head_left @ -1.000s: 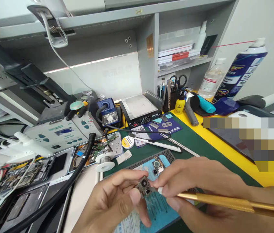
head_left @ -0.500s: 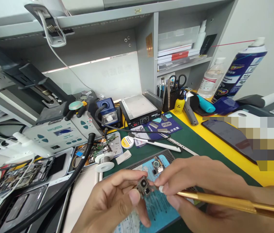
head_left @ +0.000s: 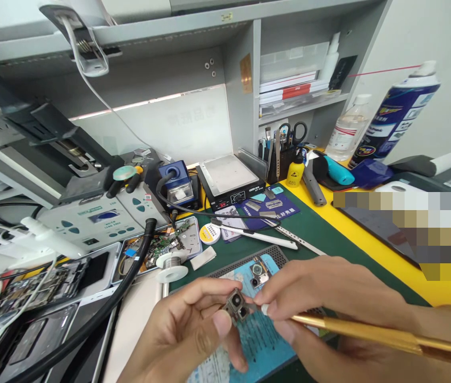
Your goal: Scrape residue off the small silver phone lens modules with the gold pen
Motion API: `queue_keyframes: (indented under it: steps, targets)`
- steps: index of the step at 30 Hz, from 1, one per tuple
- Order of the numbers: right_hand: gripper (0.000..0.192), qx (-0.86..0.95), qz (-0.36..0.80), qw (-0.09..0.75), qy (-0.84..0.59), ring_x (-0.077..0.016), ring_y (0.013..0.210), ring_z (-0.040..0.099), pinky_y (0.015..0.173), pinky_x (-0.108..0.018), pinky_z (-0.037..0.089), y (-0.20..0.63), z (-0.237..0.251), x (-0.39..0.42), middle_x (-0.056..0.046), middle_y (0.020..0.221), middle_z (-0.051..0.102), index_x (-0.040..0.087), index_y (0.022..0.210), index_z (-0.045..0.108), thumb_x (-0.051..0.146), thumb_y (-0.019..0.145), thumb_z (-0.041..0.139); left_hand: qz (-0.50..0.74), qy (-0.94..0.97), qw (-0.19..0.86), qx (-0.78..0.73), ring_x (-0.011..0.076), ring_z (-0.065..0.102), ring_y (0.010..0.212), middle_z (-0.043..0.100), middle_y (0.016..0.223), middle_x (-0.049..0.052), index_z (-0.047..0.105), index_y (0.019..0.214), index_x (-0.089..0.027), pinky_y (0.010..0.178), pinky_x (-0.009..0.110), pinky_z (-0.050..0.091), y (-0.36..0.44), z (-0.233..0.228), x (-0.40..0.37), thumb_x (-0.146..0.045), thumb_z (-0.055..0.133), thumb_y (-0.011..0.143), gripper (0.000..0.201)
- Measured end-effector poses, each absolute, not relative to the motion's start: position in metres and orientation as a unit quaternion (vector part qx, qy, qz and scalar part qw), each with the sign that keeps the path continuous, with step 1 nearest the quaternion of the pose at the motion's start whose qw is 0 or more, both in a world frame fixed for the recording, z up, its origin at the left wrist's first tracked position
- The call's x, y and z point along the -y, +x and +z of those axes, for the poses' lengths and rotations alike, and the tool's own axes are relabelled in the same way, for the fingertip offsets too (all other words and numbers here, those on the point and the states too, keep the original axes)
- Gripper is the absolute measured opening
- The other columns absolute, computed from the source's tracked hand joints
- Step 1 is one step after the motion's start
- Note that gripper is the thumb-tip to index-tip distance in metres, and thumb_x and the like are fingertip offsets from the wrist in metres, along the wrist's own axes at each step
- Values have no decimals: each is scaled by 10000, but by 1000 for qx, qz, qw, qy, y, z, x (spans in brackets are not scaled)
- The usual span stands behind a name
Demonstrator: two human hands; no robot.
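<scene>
Gold tool (head_left: 369,336) past the right edge, tip behind the right hand (head_left: 329,298); pixelated patch (head_left: 409,234).

We see our left hand (head_left: 185,335) pinching a small camera module (head_left: 236,308) between thumb and fingers, low and near. Our right hand (head_left: 321,298) touches the module's right edge and holds a gold tool (head_left: 369,335) running off right. Beneath lies a blue phone (head_left: 257,330) on the green worktop (head_left: 317,229). A solder spool (head_left: 173,266) sits to the left, a spray can (head_left: 397,114) far right.
</scene>
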State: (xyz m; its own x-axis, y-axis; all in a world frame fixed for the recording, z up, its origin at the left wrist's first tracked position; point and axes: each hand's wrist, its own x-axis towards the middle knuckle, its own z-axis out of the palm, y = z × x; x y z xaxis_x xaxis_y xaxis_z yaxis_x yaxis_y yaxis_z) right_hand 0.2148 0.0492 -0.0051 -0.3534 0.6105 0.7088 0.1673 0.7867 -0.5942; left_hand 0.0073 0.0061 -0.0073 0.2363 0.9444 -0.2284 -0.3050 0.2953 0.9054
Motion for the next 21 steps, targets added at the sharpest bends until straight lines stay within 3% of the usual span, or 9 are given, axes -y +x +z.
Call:
queue_keyframes:
  steps: [5, 21]
  targets:
    - [264, 793, 201, 515, -256, -44, 792, 748, 878, -43, 522, 216, -9, -43, 50, 831, 781, 200, 818, 674, -52, 766, 615, 433, 365, 694, -444, 147, 694, 606, 751, 643, 14, 772, 1070, -221, 679, 249, 500, 7, -5, -6, -392, 808, 810, 314]
    - [242, 810, 171, 508, -238, -104, 802, 772, 814, -126, 600, 218, -17, -41, 24, 906, 803, 227, 870, 676, 7, 773, 645, 438, 356, 689, -454, 160, 691, 600, 745, 634, 10, 765, 1045, -216, 670, 263, 481, 9, -2, -6, -375, 806, 811, 287]
